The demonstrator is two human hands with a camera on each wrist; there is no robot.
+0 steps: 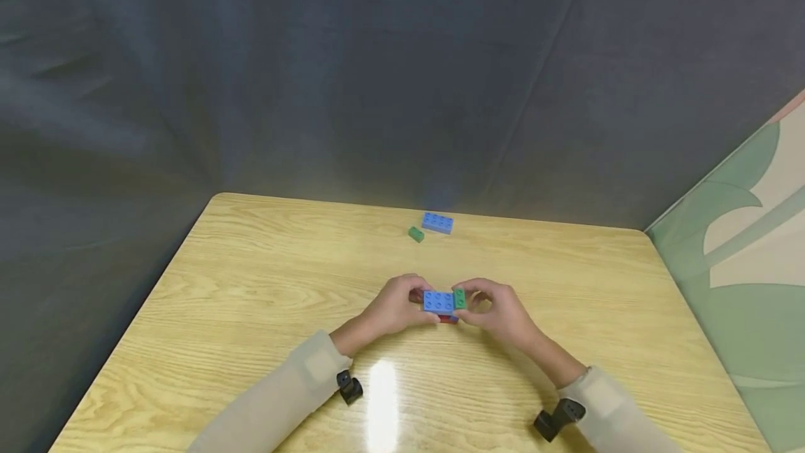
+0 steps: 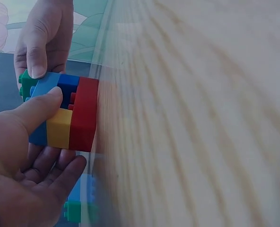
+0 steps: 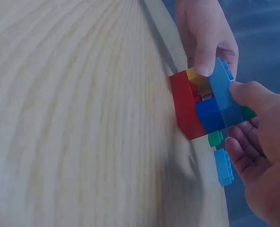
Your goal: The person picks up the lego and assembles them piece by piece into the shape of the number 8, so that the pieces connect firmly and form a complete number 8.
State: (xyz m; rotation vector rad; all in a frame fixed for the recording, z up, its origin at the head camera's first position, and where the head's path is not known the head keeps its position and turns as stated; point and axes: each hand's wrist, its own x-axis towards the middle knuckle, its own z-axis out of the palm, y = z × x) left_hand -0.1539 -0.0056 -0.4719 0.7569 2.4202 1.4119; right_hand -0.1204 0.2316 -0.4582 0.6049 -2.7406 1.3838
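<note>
Just below the middle of the head view, a stack of toy bricks (image 1: 439, 303) sits between two hands; the left hand (image 1: 399, 305) grips its left end, fingers clamped on the stack with the thumb on the light blue brick (image 3: 220, 90); the right hand (image 1: 505, 307) pinches the small green brick (image 1: 460, 298) at the right end of the stack's top, thumb and forefinger on either side of it; the light blue brick lies stud side up over a yellow brick (image 2: 58, 130) and a dark blue brick (image 3: 209, 115), which stand apart with a gap between them, and a long red brick (image 2: 84, 115) forms the bottom layer; whether that layer touches the wooden tabletop (image 1: 251, 285) cannot be told; above the hands, near the tabletop's far edge, a loose blue brick (image 1: 437, 223) lies with a second green brick (image 1: 416, 234) just beside its lower left; a dark cloth (image 1: 377, 75) fills the upper frame, and a leaf-patterned panel (image 1: 755, 327) stands at the right edge; pale sleeves (image 1: 277, 397) enter from the bottom.
</note>
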